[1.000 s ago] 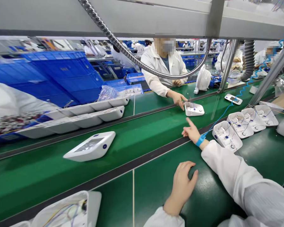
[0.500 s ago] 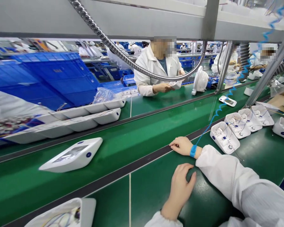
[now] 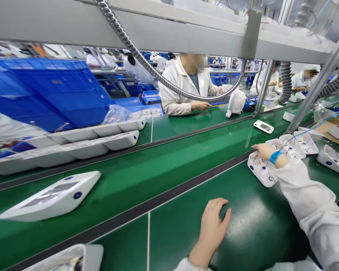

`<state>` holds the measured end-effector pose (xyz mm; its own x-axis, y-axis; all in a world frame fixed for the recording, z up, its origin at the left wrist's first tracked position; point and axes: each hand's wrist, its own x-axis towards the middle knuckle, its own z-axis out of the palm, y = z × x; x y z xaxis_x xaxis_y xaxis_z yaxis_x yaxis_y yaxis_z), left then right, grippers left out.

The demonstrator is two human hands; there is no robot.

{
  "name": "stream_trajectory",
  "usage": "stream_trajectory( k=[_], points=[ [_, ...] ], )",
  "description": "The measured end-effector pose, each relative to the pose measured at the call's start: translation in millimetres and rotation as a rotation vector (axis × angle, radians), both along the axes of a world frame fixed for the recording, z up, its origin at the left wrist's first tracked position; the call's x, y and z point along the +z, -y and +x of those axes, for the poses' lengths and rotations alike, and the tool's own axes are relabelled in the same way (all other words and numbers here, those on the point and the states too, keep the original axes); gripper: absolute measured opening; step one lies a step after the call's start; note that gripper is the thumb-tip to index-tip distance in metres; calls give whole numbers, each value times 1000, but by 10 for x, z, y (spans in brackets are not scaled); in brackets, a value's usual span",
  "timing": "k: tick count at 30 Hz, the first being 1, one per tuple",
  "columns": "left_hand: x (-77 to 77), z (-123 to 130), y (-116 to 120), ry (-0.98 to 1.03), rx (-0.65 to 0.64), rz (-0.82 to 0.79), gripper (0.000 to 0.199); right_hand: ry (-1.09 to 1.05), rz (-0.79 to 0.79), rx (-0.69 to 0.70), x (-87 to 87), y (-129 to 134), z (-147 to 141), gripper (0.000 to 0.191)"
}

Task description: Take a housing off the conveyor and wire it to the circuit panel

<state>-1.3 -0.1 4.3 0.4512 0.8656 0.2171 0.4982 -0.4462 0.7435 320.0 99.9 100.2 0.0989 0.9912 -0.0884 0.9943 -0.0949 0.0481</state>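
My left hand (image 3: pixel 213 224) lies on the green bench top, palm down, fingers loosely curved and the thumb apart, with nothing in it. My right hand (image 3: pixel 263 151), a blue wrist strap (image 3: pixel 276 156) behind it, is stretched out above the nearest white plastic housing (image 3: pixel 261 173). Its fingers point toward the belt and no object shows in them; whether they touch the housing is hidden. That housing is an open shell with wires and small parts inside. Several like it (image 3: pixel 309 143) stand in a row behind my right hand, partly covered by it.
A green conveyor belt (image 3: pixel 164 162) crosses in front, carrying a white device with a screen (image 3: pixel 53 195) at left and another (image 3: pixel 263 127) farther right. A wired housing (image 3: pixel 93 258) is at lower left. Opposite works a person (image 3: pixel 183 88) in white. A metal hose (image 3: pixel 147 66) hangs overhead.
My right hand has moved right and away from me, from the belt's edge to above the housings. My left hand stays on the bench. The near device on the belt appears farther left.
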Motion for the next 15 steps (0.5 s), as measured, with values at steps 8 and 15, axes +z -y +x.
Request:
stream_trajectory(
  k=[8,15],
  points=[
    [-96,-6,-5,44,61,24,30,-15,-69,27,-90,361,-207,25],
    [-276,-21,-37,53,169,14,47,-145,-175,186,-79,833,-592,24]
  ],
)
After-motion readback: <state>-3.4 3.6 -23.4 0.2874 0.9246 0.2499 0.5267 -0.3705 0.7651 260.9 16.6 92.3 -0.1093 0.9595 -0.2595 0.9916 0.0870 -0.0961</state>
